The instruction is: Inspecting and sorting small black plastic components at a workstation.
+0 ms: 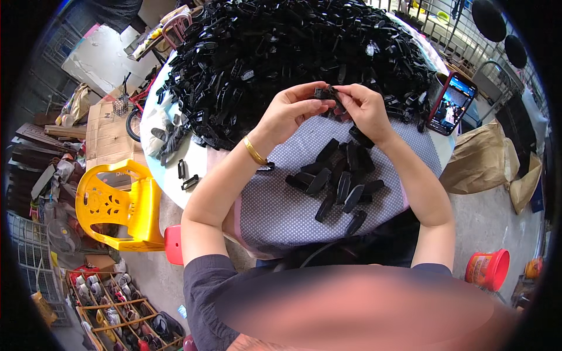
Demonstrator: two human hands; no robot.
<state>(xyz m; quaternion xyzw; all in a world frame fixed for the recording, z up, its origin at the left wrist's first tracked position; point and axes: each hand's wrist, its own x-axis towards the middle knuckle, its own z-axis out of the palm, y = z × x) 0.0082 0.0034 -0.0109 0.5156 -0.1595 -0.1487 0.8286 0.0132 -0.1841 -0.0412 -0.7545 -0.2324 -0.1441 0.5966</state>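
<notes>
Both hands meet over the table in front of the big pile. My left hand (pixel 288 112), with a gold bangle on its wrist, pinches a small black plastic piece (pixel 323 93) between thumb and fingers. Thumb and fingertips of my right hand (pixel 367 112) close on the same piece from the other side. Its exact kind is hard to make out. Below the hands, several long black plastic pieces (pixel 343 178) lie loosely heaped on a grey patterned cloth (pixel 266 207). A large mound of similar black parts (pixel 275 52) covers the far part of the round table.
A phone (pixel 452 104) with a lit screen stands at the table's right edge. A few loose black pieces (pixel 189 182) lie on the left. Around the table are a yellow plastic chair (pixel 140 205), a red stool (pixel 173 244), a red bucket (pixel 497 270) and a shoe rack (pixel 117 307).
</notes>
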